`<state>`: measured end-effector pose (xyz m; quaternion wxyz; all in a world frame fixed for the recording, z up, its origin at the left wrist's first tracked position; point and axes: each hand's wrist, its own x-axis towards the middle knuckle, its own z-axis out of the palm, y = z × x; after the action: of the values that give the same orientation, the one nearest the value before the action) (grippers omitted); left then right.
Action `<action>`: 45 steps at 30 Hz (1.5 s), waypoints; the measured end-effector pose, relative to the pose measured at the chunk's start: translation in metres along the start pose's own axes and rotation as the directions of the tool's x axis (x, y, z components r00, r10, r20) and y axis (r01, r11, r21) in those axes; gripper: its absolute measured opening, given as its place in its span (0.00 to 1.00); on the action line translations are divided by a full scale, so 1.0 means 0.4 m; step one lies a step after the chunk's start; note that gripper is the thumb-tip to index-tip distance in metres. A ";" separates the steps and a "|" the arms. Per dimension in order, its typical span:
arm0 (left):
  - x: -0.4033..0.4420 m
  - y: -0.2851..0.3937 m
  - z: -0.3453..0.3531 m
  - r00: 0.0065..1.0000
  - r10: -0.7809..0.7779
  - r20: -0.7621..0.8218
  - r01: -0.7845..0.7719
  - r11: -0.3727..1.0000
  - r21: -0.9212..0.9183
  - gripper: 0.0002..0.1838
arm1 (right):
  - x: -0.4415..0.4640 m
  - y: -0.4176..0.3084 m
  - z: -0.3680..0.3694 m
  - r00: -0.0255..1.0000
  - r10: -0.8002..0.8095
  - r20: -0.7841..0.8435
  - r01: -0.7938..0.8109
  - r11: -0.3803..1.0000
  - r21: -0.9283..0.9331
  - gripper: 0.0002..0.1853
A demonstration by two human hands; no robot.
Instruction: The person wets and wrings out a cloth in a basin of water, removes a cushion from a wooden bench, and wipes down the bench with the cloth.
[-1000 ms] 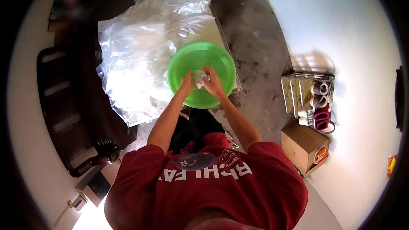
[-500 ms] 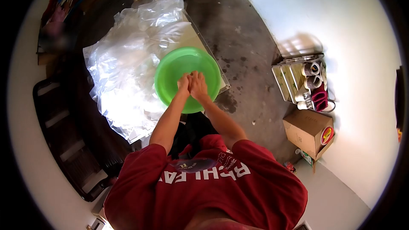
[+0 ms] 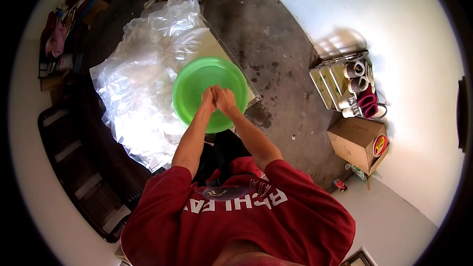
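Note:
A round green basin (image 3: 186, 81) rests on a low table (image 3: 217, 44) partly covered with clear plastic sheeting. Over the basin, my left hand (image 3: 209, 98) and my right hand (image 3: 225, 100) are pressed against each other, both with curled fingers. Whatever lies inside the closed fingers, if anything, is hidden from view. Liquid in the basin is hard to make out.
Crumpled plastic sheeting (image 3: 143, 69) spreads over the table's left side. A dark wooden bench (image 3: 74, 167) stands left. To the right are a rack (image 3: 325, 86) with shoes (image 3: 357, 84) and a cardboard box (image 3: 357, 140) by the wall.
Both hands stay together over the basin, the fingers drawn in slightly tighter. The whole view has shifted a little, so the basin and table appear farther left.

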<state>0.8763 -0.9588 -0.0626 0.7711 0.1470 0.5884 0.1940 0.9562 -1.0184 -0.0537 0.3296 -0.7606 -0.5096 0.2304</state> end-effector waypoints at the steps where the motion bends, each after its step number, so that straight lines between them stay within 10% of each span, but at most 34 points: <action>1: -0.011 0.005 0.010 1.000 0.001 0.000 -0.001 1.000 0.000 0.17 | 0.004 0.009 0.005 1.000 -0.023 0.000 0.023 0.999 0.023 0.07; 10: 0.032 -0.014 0.017 0.992 0.036 -0.124 -0.056 0.985 -0.161 0.14 | 0.012 -0.006 -0.025 0.999 -0.037 -0.014 0.039 0.987 0.159 0.08; 12: 0.044 0.003 -0.039 0.985 0.054 0.164 -0.076 0.988 0.134 0.13 | 0.007 -0.017 -0.019 0.999 -0.032 0.007 0.030 0.979 0.202 0.09; 17: -0.065 0.047 -0.052 0.972 0.237 -0.002 -0.233 0.956 0.181 0.16 | -0.010 -0.110 -0.018 0.978 0.206 0.044 -0.210 0.943 0.260 0.17; 22: -0.297 0.085 -0.202 0.851 0.507 -0.133 -0.510 0.860 0.015 0.16 | -0.052 -0.249 -0.019 0.973 -0.158 0.168 0.082 0.919 0.386 0.15; 28: -0.538 -0.025 -0.485 0.517 0.734 -0.441 -0.557 0.679 0.478 0.15 | -0.185 -0.422 0.093 0.722 -0.640 0.262 0.427 0.710 0.560 0.11; 32: -0.680 -0.177 -0.627 0.315 0.717 -0.622 -0.437 0.691 0.575 0.21 | -0.315 -0.530 0.158 0.511 -0.693 0.508 0.340 0.706 0.621 0.11; 37: -0.836 -0.374 -0.746 0.166 0.640 -0.750 -0.445 0.727 0.522 0.22 | -0.492 -0.617 0.272 0.240 -0.895 0.377 0.481 0.447 0.754 0.12; 40: -0.900 -0.475 -0.814 0.101 0.611 -0.785 -0.468 0.726 0.505 0.21 | -0.604 -0.675 0.293 0.129 -0.786 0.605 0.404 0.599 0.692 0.12; 45: -0.986 -0.620 -0.907 0.134 0.354 -0.926 -0.556 0.800 0.225 0.20 | -0.786 -0.720 0.376 0.023 -0.846 0.533 0.373 0.502 0.781 0.10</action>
<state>0.4660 -1.3641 0.0640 0.1872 0.1089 0.8285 0.5164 0.5555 -1.1941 0.0610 0.2214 -0.0929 -0.8134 0.5298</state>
